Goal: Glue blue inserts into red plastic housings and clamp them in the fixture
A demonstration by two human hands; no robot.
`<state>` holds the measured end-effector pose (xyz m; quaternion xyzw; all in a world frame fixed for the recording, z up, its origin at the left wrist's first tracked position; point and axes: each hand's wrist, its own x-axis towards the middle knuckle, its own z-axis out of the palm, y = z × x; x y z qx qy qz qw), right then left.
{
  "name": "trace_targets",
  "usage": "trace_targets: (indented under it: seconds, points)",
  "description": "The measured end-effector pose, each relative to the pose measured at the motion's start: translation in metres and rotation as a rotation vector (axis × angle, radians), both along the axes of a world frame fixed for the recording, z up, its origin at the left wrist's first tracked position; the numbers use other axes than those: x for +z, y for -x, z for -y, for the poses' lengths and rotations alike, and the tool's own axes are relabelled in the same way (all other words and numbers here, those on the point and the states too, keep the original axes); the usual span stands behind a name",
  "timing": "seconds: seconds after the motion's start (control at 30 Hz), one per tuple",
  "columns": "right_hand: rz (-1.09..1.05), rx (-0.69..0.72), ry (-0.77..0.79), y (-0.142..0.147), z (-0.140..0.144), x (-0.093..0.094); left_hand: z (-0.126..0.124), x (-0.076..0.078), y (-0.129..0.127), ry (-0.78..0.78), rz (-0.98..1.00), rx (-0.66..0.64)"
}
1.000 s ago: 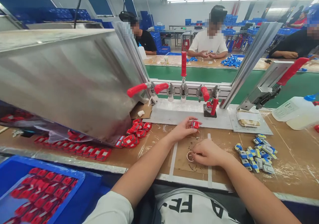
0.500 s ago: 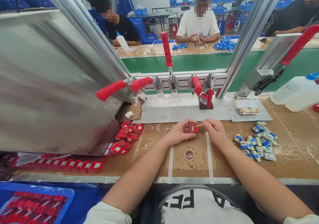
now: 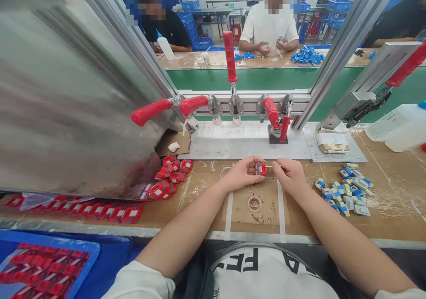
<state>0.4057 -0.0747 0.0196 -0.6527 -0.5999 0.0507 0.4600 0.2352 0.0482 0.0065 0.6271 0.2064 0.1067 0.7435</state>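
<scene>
My left hand point(image 3: 248, 170) is closed round a small red plastic part point(image 3: 261, 169) with a grey edge, held just above the bench. Between the fingertips of my right hand point(image 3: 289, 174) is a thin wooden stick point(image 3: 270, 166), its far end touching or close to the red part's face. Below both hands a small round dish point(image 3: 254, 204) of reddish-brown liquid sits on a spotted cardboard sheet point(image 3: 239, 212), taped down at its sides.
Red parts point(image 3: 166, 179) lie piled at left, above a blue crate point(image 3: 95, 250) of more. Grey, blue and yellow pieces point(image 3: 346, 192) lie at right. Behind stand red-handled toggle clamps point(image 3: 229, 57) on a metal frame point(image 3: 249, 96). White jugs point(image 3: 396, 126) stand far right; co-workers sit opposite.
The view has shifted slightly. The wooden stick now lies more level against the red part, still in my right hand. Across the bench, the co-worker's hands have moved apart.
</scene>
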Motion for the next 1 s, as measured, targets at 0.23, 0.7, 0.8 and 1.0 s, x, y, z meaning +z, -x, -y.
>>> trace_targets:
  seconds: [0.23,0.7,0.8,1.0]
  points:
    - [-0.034,0.224,-0.038,0.009,0.008,0.008,0.001,0.001,-0.001,-0.038,0.059,0.031]
    - [0.025,0.732,0.309,0.025,0.011,0.005,0.0,-0.001,-0.002,-0.031,0.163,0.041]
    - [-0.146,0.566,0.2,0.019,0.011,0.007,0.001,-0.001,-0.003,-0.008,0.165,0.039]
    - [-0.518,0.033,0.127,0.005,0.004,-0.001,0.0,-0.001,-0.002,-0.021,0.133,0.027]
